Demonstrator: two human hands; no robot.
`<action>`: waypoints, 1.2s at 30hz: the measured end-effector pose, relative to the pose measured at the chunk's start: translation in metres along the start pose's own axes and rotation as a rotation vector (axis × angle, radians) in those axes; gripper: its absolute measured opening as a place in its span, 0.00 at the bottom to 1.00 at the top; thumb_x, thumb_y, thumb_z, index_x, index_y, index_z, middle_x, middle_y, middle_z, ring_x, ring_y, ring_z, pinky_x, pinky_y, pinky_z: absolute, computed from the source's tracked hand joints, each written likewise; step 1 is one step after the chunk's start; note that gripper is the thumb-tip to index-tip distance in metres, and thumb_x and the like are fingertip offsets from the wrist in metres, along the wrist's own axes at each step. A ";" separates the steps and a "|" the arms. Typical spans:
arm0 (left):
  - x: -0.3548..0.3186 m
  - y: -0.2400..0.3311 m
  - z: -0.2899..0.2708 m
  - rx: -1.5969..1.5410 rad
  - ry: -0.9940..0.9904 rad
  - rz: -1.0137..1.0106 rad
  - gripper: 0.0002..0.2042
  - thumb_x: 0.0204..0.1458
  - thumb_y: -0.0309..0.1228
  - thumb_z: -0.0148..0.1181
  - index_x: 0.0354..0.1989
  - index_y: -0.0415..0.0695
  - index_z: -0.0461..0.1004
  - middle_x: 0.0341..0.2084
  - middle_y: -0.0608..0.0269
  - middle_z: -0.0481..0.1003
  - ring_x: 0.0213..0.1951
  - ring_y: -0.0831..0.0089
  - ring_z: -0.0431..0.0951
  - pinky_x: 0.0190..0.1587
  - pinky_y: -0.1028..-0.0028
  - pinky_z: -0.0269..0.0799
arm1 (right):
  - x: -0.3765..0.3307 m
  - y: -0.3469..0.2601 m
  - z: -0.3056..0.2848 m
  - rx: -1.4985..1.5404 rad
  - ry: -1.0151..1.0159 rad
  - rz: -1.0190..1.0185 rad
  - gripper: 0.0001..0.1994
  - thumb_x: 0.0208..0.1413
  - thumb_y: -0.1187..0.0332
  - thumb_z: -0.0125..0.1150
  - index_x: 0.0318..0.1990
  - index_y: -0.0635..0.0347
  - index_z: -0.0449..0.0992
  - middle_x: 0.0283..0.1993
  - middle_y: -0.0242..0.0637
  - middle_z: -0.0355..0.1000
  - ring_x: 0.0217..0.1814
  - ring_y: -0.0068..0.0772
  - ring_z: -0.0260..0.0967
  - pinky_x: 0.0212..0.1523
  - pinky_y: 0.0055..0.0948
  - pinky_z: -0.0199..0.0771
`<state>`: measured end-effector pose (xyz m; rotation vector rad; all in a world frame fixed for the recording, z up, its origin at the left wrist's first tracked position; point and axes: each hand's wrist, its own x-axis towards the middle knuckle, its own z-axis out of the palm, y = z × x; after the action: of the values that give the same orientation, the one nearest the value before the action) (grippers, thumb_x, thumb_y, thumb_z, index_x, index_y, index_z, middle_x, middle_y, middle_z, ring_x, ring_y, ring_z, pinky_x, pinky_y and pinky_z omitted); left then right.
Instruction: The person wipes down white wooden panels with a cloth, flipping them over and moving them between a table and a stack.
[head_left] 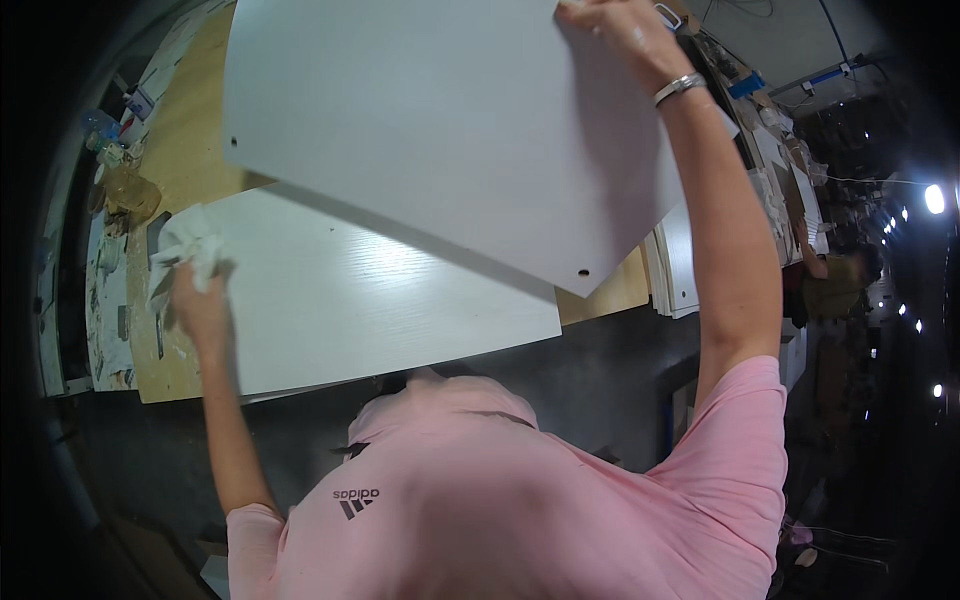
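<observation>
My right hand point(625, 32) grips the far right edge of a large white panel point(430, 120) that is raised and tilted above the bench. Dark round holes show near two of its corners. Beneath it, another white panel point(400, 310) with a glossy, grained face lies flat. At that lower panel's left end, my left hand point(200, 300) has its fingers closed on a crumpled white cloth point(190, 245). The raised panel hides part of the lower one.
A yellowish workbench point(190, 160) carries the panels. Along its left side are a crumpled brown bag point(130, 192) and a clear plastic bottle point(100, 128). More white panels point(675, 265) stand stacked at right. Farther right, a co-worker point(840, 285) is at another bench.
</observation>
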<state>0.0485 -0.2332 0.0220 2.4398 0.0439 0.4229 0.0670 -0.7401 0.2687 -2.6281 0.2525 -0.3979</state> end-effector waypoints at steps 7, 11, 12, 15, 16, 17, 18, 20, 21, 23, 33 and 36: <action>-0.223 0.216 0.120 -0.652 -1.047 1.115 0.19 0.43 0.25 0.61 0.48 0.46 0.77 0.52 0.53 0.74 0.53 0.55 0.74 0.56 0.59 0.68 | 0.012 -0.022 -0.099 0.383 0.276 -0.087 0.15 0.48 0.75 0.60 0.13 0.56 0.67 0.17 0.25 0.59 0.21 0.21 0.55 0.25 0.30 0.56; -0.230 0.230 0.094 -0.756 -1.486 1.198 0.19 0.44 0.23 0.60 0.48 0.49 0.77 0.51 0.57 0.76 0.53 0.58 0.74 0.54 0.59 0.70 | -0.020 -0.052 -0.111 0.356 0.425 -0.110 0.07 0.49 0.72 0.63 0.23 0.66 0.78 0.26 0.33 0.71 0.31 0.27 0.67 0.39 0.29 0.65; -0.220 0.220 0.091 -0.817 -1.369 1.110 0.19 0.46 0.23 0.60 0.49 0.49 0.77 0.50 0.57 0.76 0.53 0.56 0.75 0.54 0.60 0.71 | -0.032 -0.055 -0.115 0.357 0.439 -0.054 0.07 0.49 0.71 0.64 0.27 0.68 0.80 0.28 0.35 0.73 0.33 0.28 0.69 0.42 0.30 0.66; -0.150 0.177 0.081 -0.858 -1.093 0.573 0.18 0.48 0.22 0.56 0.50 0.43 0.75 0.46 0.57 0.77 0.47 0.63 0.77 0.48 0.67 0.74 | -0.046 -0.035 -0.117 0.427 0.406 0.063 0.10 0.52 0.70 0.64 0.33 0.71 0.81 0.34 0.40 0.77 0.39 0.33 0.72 0.48 0.31 0.67; -0.118 0.155 0.076 -0.914 -0.977 0.329 0.18 0.49 0.22 0.55 0.51 0.40 0.75 0.45 0.57 0.77 0.46 0.65 0.78 0.46 0.69 0.75 | -0.049 -0.019 -0.120 0.442 0.363 0.099 0.10 0.52 0.70 0.63 0.34 0.71 0.81 0.35 0.40 0.77 0.40 0.34 0.72 0.49 0.32 0.66; -0.087 0.129 0.071 -1.004 -0.827 0.109 0.18 0.49 0.21 0.54 0.51 0.38 0.74 0.44 0.57 0.78 0.44 0.68 0.79 0.44 0.71 0.77 | -0.056 -0.005 -0.123 0.451 0.322 0.135 0.10 0.52 0.70 0.63 0.34 0.71 0.81 0.36 0.41 0.77 0.41 0.34 0.72 0.50 0.32 0.66; -0.058 0.096 0.053 -1.087 -0.621 -0.049 0.18 0.50 0.21 0.52 0.52 0.36 0.73 0.43 0.57 0.78 0.42 0.70 0.80 0.42 0.73 0.78 | -0.074 -0.020 -0.104 0.383 0.355 0.173 0.10 0.53 0.69 0.62 0.35 0.70 0.81 0.37 0.43 0.77 0.44 0.34 0.72 0.53 0.32 0.64; -0.003 0.016 -0.005 -1.032 -0.136 -0.196 0.16 0.55 0.19 0.50 0.53 0.33 0.71 0.43 0.56 0.77 0.41 0.70 0.81 0.40 0.74 0.80 | -0.061 0.041 -0.079 0.562 0.256 0.217 0.12 0.53 0.64 0.65 0.36 0.67 0.81 0.36 0.37 0.77 0.42 0.28 0.71 0.50 0.29 0.64; 0.002 0.015 -0.026 -1.034 -0.018 -0.193 0.16 0.57 0.19 0.50 0.53 0.32 0.71 0.43 0.56 0.77 0.41 0.70 0.81 0.40 0.73 0.80 | -0.063 0.060 -0.059 0.646 0.269 0.210 0.11 0.53 0.61 0.67 0.32 0.60 0.82 0.33 0.28 0.75 0.37 0.22 0.68 0.43 0.26 0.66; -0.005 0.008 -0.045 -1.021 0.089 -0.158 0.15 0.57 0.19 0.51 0.54 0.32 0.70 0.43 0.56 0.77 0.41 0.69 0.81 0.40 0.73 0.80 | -0.079 0.067 -0.019 0.651 0.044 0.313 0.10 0.53 0.64 0.68 0.34 0.63 0.81 0.35 0.28 0.76 0.39 0.22 0.68 0.47 0.24 0.65; -0.099 0.186 -0.022 -0.714 -0.506 0.814 0.17 0.36 0.27 0.69 0.39 0.43 0.80 0.45 0.51 0.79 0.44 0.51 0.79 0.49 0.60 0.74 | -0.119 0.071 0.113 0.582 -0.280 0.462 0.11 0.55 0.64 0.67 0.26 0.62 0.78 0.28 0.28 0.70 0.34 0.23 0.61 0.42 0.24 0.63; -0.153 0.224 0.011 -0.458 -0.819 1.128 0.18 0.36 0.34 0.68 0.39 0.47 0.79 0.61 0.55 0.69 0.64 0.52 0.64 0.66 0.48 0.56 | -0.124 0.064 0.143 0.656 -0.316 0.470 0.20 0.54 0.65 0.65 0.16 0.62 0.65 0.18 0.26 0.57 0.24 0.24 0.50 0.29 0.32 0.56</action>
<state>-0.1101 -0.4367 0.1067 1.7850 -1.6047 -0.1460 -0.0106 -0.7055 0.0884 -1.8728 0.5164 0.0917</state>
